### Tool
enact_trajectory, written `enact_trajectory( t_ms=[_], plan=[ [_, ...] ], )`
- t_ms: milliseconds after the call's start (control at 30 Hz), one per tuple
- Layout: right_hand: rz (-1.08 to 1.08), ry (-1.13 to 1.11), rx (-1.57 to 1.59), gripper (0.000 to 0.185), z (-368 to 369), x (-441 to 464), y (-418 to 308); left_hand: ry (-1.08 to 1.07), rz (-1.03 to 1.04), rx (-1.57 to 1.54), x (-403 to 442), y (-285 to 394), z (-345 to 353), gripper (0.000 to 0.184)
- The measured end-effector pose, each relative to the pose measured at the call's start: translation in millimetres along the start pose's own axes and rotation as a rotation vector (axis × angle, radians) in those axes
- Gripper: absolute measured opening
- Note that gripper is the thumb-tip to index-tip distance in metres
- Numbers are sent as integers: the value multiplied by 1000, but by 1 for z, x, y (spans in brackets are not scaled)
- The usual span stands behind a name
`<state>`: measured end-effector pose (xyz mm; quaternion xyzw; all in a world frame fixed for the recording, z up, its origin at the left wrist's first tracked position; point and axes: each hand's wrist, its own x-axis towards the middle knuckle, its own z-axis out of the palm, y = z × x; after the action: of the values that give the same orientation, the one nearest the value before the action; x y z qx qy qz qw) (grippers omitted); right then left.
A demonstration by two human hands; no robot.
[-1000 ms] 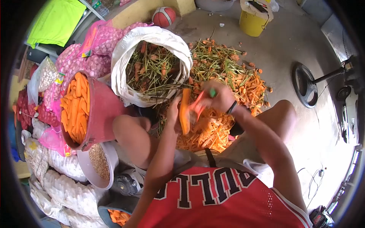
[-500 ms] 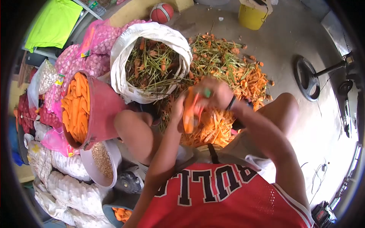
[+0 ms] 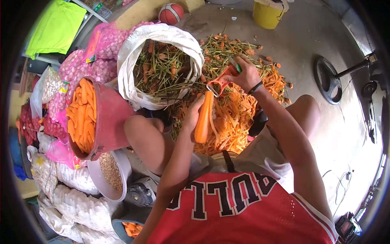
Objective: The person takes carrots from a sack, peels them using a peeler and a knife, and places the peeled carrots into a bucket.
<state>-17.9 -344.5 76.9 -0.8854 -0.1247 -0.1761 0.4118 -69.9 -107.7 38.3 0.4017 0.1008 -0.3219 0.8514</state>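
Observation:
Peeled along much of its length, an orange carrot (image 3: 203, 124) is gripped in my left hand (image 3: 193, 114), with its far end pointing away from me. My right hand (image 3: 247, 75) is closed around the handle of a peeler (image 3: 220, 83), which has a red-orange frame and a green part. The peeler's blade is at the carrot's far tip; whether it touches cannot be made out. A thin strip of peel hangs along the carrot's right side. Below both hands lies a heap of orange peelings (image 3: 231, 126) between my legs.
A white sack (image 3: 126, 77) of carrot tops stands ahead, with loose tops and peelings (image 3: 227, 49) beside it. On the left are a red bucket (image 3: 113, 118) of peeled carrots, pink net bags (image 3: 73, 67) and a basin (image 3: 124, 191). A black round base (image 3: 325, 83) stands right.
My right hand and the peeler have moved up and away, to the carrot's far end. The blur is gone from them. My left hand still holds the carrot in nearly the same place.

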Motion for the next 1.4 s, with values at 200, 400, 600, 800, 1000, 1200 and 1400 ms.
enact_trajectory(
  t_ms=[200, 400, 600, 800, 1000, 1200, 1400],
  plan=[
    [-360, -204, 184, 54, 10, -32, -52, 108, 1, -149, 9, 10, 10, 34],
    [-145, -117, -70, 69, -5, -2, -14, 36, 122, 235, 3, 1, -1, 34],
    [-169, -140, -75, 71, -1, -3, -11, 146, 186, 354, -8, 9, 16, 35],
    [-265, -366, 183, 59, 11, -30, -51, 41, 230, 39, 10, 13, -8, 33],
    [-326, -142, 2, 52, 8, -1, -15, 69, 137, 190, -1, 4, 2, 31],
    [-75, -30, 59, 59, -5, 6, -5, 94, 194, 259, 1, 9, -1, 32],
    [-328, -158, 67, 56, 11, -16, -34, 16, 86, 7, -1, 7, 4, 30]
  ],
)
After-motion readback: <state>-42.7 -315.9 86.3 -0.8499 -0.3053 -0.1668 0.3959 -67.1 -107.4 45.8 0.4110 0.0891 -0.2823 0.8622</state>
